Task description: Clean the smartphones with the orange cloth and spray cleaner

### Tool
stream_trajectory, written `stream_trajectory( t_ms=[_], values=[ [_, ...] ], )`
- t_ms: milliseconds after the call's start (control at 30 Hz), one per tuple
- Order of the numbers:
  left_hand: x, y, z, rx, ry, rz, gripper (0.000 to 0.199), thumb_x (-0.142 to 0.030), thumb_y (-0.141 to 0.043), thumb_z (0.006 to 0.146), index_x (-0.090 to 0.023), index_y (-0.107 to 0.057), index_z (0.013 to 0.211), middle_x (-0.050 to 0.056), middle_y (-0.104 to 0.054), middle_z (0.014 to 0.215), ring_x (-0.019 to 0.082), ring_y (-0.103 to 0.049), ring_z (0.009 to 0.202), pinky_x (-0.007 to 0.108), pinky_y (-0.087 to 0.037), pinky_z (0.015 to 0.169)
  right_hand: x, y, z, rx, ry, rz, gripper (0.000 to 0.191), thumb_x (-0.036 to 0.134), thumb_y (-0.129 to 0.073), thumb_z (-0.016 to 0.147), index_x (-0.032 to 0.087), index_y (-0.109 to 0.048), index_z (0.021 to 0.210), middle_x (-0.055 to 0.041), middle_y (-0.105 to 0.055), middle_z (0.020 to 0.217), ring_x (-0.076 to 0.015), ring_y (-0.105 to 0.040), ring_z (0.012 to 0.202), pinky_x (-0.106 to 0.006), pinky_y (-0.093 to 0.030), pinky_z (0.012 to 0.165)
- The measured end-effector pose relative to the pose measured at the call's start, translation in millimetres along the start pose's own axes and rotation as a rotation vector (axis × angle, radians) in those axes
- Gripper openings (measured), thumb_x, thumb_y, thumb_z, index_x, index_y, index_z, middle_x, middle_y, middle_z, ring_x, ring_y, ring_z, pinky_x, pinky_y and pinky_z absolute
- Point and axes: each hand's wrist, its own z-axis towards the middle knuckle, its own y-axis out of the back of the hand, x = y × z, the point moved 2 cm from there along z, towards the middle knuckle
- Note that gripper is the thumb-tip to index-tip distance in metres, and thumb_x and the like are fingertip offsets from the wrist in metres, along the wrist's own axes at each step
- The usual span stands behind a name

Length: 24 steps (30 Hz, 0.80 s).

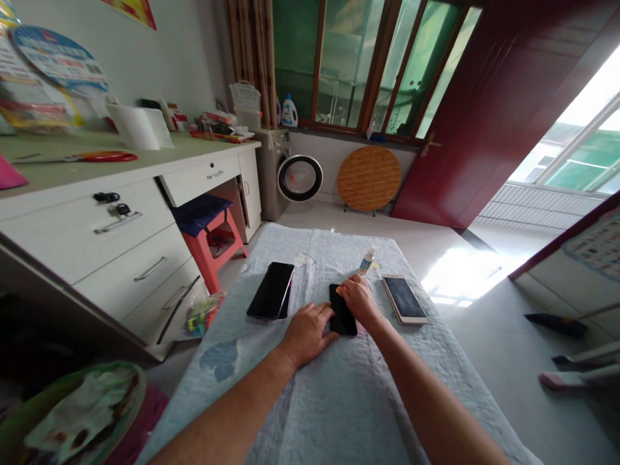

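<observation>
A black smartphone (345, 320) lies flat on the cloth-covered table. My left hand (308, 330) grips it along its left side, with the fingers at the edge and the thumb near the bottom corner. Bunched in my closed right hand (359, 299) is a small orange cloth (341, 290), pressed on the upper part of the screen. Just beyond that hand stands a small spray bottle (367, 261) with a blue and white label. To the left, a larger black phone (272, 289) rests on top of another dark device, mostly hidden. A gold-and-white phone (405, 299) lies on the right.
A pale blue patterned cloth (232, 407) covers the table. A white desk (121, 258) and a red stool (217, 245) stand at the left, with a waste bin (140, 413) at the lower left. Behind are a washing machine (271, 168) with its door ajar and a round wooden tabletop (369, 177).
</observation>
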Motion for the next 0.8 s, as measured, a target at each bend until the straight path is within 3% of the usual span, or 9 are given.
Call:
stream_trajectory(
  t_ms=[167, 333, 433, 700, 800],
  values=[
    [-1, 1.1, 1, 0.013, 0.009, 0.005, 0.033, -0.041, -0.065, 0.084, -0.021, -0.061, 0.11, 0.008, -0.061, 0.125, 0.028, -0.057, 0.11, 0.04, -0.044, 0.097, 6, -12, 20, 0.0, -0.004, -0.027, 0.019, 0.017, -0.052, 0.09, 0.015, -0.069, 0.081, -0.0085, -0.06, 0.093, -0.0162, -0.055, 0.089, -0.025, -0.04, 0.084],
    [0, 1.4, 1, 0.024, 0.04, -0.044, 0.036, -0.041, -0.066, 0.083, -0.02, -0.059, 0.111, 0.007, -0.065, 0.115, 0.027, -0.059, 0.104, 0.039, -0.044, 0.093, 15, -13, 2, 0.039, 0.131, 0.001, 0.021, 0.018, -0.052, 0.091, 0.018, -0.071, 0.083, -0.0061, -0.061, 0.091, -0.0159, -0.054, 0.086, -0.026, -0.041, 0.083],
    [2, -1.0, 1, 0.005, 0.027, -0.058, 0.038, -0.039, -0.068, 0.082, -0.021, -0.056, 0.113, 0.006, -0.065, 0.112, 0.026, -0.059, 0.103, 0.038, -0.045, 0.092, 18, -4, -20, 0.105, 0.23, 0.046, 0.021, 0.017, -0.053, 0.09, 0.019, -0.073, 0.083, -0.0048, -0.06, 0.088, -0.0156, -0.054, 0.083, -0.027, -0.041, 0.081],
    [7, -8.0, -1, -0.035, 0.018, -0.029, 0.042, -0.041, -0.066, 0.083, -0.019, -0.056, 0.118, 0.008, -0.062, 0.124, 0.027, -0.057, 0.111, 0.039, -0.043, 0.098, 19, 32, -60, 0.381, 0.204, 0.207, 0.022, 0.008, -0.056, 0.079, 0.02, -0.075, 0.081, -0.0034, -0.063, 0.086, -0.0128, -0.059, 0.075, -0.024, -0.043, 0.071],
    [7, -6.9, 0, -0.008, 0.02, -0.01, 0.044, -0.039, -0.066, 0.084, -0.018, -0.057, 0.121, 0.01, -0.059, 0.131, 0.027, -0.056, 0.116, 0.041, -0.041, 0.102, 12, 40, -62, 0.341, 0.138, 0.243, 0.02, 0.012, -0.057, 0.077, 0.02, -0.074, 0.083, -0.0037, -0.066, 0.086, -0.0144, -0.061, 0.077, -0.025, -0.044, 0.073]
  ],
)
